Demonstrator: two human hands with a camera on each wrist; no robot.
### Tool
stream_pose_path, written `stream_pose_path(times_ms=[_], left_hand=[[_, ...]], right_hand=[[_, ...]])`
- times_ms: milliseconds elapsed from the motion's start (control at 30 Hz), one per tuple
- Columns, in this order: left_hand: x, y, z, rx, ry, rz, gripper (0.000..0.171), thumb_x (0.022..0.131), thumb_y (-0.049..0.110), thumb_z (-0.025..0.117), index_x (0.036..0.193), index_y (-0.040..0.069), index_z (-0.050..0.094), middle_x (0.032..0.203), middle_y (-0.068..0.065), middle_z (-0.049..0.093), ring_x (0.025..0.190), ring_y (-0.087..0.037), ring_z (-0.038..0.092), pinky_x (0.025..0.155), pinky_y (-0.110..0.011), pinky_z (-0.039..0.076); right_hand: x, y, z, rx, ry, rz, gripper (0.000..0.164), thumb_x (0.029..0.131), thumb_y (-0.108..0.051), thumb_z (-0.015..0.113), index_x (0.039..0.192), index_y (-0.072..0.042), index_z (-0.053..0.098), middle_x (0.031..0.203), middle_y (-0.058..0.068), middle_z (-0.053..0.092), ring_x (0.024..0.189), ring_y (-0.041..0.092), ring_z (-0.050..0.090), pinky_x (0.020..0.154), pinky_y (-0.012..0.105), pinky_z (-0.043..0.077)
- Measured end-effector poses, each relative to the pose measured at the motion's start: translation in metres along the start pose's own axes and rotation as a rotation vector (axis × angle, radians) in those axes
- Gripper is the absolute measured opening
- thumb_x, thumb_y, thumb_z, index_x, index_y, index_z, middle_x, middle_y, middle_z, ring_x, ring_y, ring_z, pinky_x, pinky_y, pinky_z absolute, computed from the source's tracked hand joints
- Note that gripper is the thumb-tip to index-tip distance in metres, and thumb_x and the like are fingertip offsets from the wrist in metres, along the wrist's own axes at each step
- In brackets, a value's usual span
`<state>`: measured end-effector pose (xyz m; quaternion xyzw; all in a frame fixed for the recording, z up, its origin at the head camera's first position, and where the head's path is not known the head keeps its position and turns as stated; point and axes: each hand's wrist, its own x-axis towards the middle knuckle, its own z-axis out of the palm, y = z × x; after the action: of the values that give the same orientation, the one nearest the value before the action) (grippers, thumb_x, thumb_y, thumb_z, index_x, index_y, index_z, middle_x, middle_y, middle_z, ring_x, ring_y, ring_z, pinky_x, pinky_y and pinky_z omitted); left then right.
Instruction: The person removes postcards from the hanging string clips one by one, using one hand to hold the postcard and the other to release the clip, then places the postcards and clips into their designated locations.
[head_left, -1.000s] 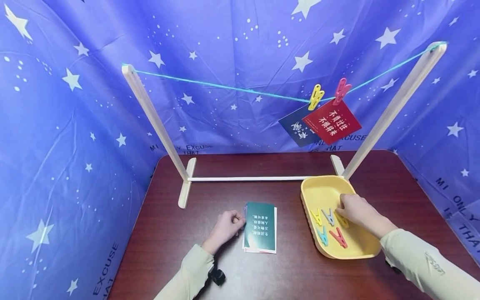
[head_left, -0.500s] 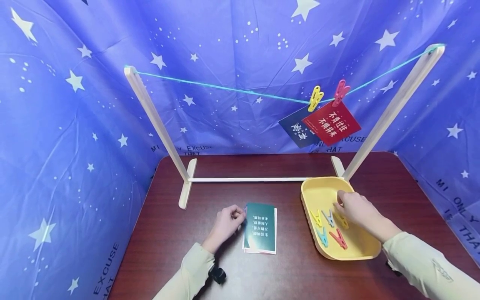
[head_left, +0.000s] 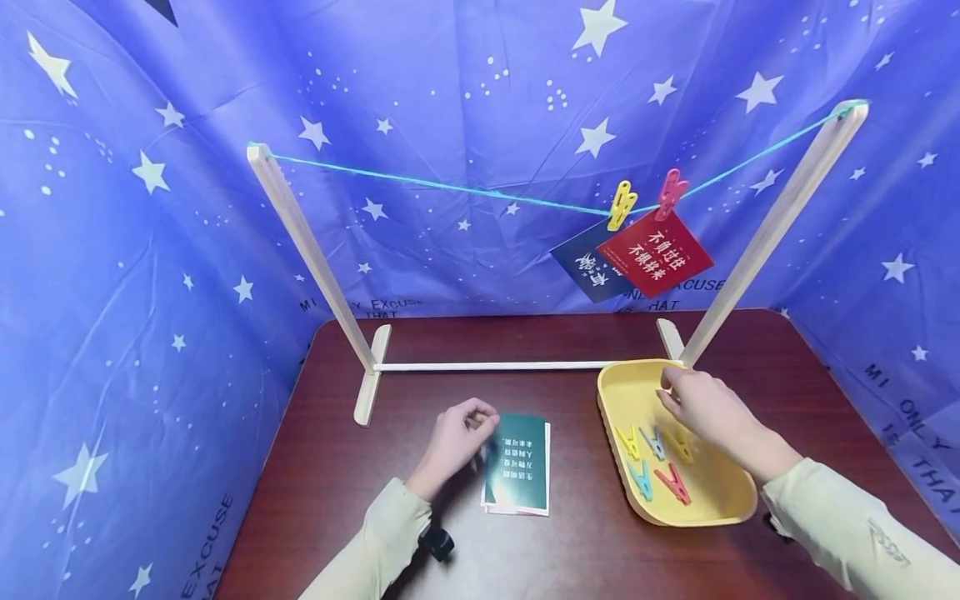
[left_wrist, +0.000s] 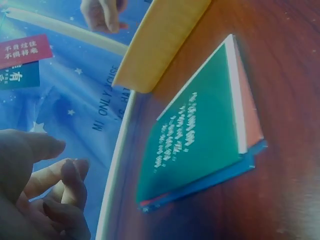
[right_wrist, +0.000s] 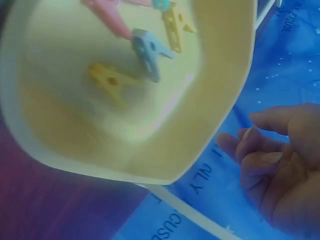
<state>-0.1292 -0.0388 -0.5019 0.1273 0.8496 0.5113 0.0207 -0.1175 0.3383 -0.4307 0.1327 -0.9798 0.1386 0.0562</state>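
Note:
In the head view my left hand (head_left: pixel 459 435) is at the upper left corner of a stack of cards (head_left: pixel 517 462), a green card with white writing on top. The left wrist view shows its fingers loosely bent, holding nothing, apart from the card stack (left_wrist: pixel 195 125). My right hand (head_left: pixel 708 412) hovers over the yellow tray (head_left: pixel 637 375), fingers loosely curled with nothing between them in the right wrist view. Inside the tray lie several clothespins: a yellow clothespin (head_left: pixel 681 447) nearest that hand, a grey-blue clothespin (head_left: pixel 657 442) and a red clothespin (head_left: pixel 673 483) among them.
A wooden stand with a left post (head_left: pixel 311 254) and a right post (head_left: pixel 780 229) carries a sagging turquoise string (head_left: pixel 450 187). On it hang a blue card (head_left: pixel 588 262) by a yellow clothespin (head_left: pixel 622 206) and a red card (head_left: pixel 656 254) by a pink clothespin (head_left: pixel 671 195).
My right hand has lifted off the yellow clothespin in the tray, leaving it more visible. My left hand has risen slightly and shifted right toward the card stack's corner.

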Motion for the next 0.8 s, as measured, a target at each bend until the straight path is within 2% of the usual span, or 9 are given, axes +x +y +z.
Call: stream_pose_path(times_ms=[100,133,267,367,567,667,800], left_hand=[[0.006,0.007,0.0,0.062,0.017,0.03,0.009,0.096,0.021,0.073,0.1,0.013,0.077,0.085,0.006,0.075,0.071,-0.005,0.065,0.069,-0.023,0.053],[0.008,0.009,0.0,0.062,0.017,0.04,0.009,0.097,0.021,0.073,0.1,0.013,0.077,0.085,0.006,0.075,0.071,-0.004,0.064,0.069,-0.023,0.053],[0.017,0.018,0.001,0.044,0.019,0.085,0.013,0.097,0.021,0.073,0.104,0.01,0.077,0.088,0.004,0.077,0.071,-0.006,0.063,0.068,-0.023,0.052],[0.023,0.025,0.003,0.039,0.024,0.112,0.014,0.097,0.022,0.074,0.105,0.011,0.077,0.089,0.004,0.077,0.07,-0.005,0.061,0.067,-0.023,0.051],[0.035,0.035,0.004,0.029,0.044,0.171,0.014,0.095,0.024,0.076,0.104,0.013,0.077,0.088,0.003,0.077,0.061,-0.001,0.056,0.06,-0.022,0.049],[0.042,0.038,0.005,-0.01,0.052,0.185,0.013,0.096,0.022,0.076,0.104,0.012,0.077,0.087,0.0,0.078,0.056,-0.007,0.059,0.057,-0.022,0.048],[0.051,0.042,0.006,-0.133,0.025,0.151,0.016,0.098,0.019,0.074,0.107,0.006,0.077,0.091,-0.01,0.079,0.056,-0.029,0.069,0.055,-0.021,0.052]], right_hand=[[0.006,-0.009,-0.006,-0.011,0.039,-0.023,0.013,0.091,-0.007,0.072,0.089,-0.005,0.06,0.072,0.005,0.061,0.06,0.023,0.059,0.052,0.045,0.052],[0.008,-0.012,-0.009,-0.014,0.054,-0.026,0.013,0.091,-0.008,0.072,0.089,-0.005,0.06,0.074,0.006,0.063,0.061,0.025,0.061,0.053,0.047,0.052],[0.014,-0.023,-0.02,-0.025,0.106,-0.034,0.013,0.092,-0.01,0.073,0.093,-0.004,0.061,0.083,0.013,0.069,0.066,0.033,0.066,0.057,0.055,0.055],[0.018,-0.029,-0.027,-0.024,0.148,-0.057,0.014,0.093,-0.011,0.073,0.096,-0.005,0.061,0.088,0.014,0.069,0.068,0.035,0.067,0.058,0.057,0.055],[0.026,-0.039,-0.041,-0.059,0.224,-0.151,0.016,0.09,-0.01,0.077,0.094,-0.008,0.061,0.084,0.006,0.06,0.066,0.027,0.064,0.054,0.052,0.053],[0.029,-0.045,-0.05,-0.079,0.24,-0.177,0.017,0.09,-0.01,0.078,0.095,-0.008,0.062,0.081,0.004,0.06,0.064,0.024,0.06,0.053,0.051,0.053],[0.032,-0.053,-0.064,-0.095,0.25,-0.197,0.018,0.089,-0.011,0.079,0.098,-0.007,0.063,0.082,0.005,0.062,0.064,0.026,0.062,0.055,0.052,0.054]])
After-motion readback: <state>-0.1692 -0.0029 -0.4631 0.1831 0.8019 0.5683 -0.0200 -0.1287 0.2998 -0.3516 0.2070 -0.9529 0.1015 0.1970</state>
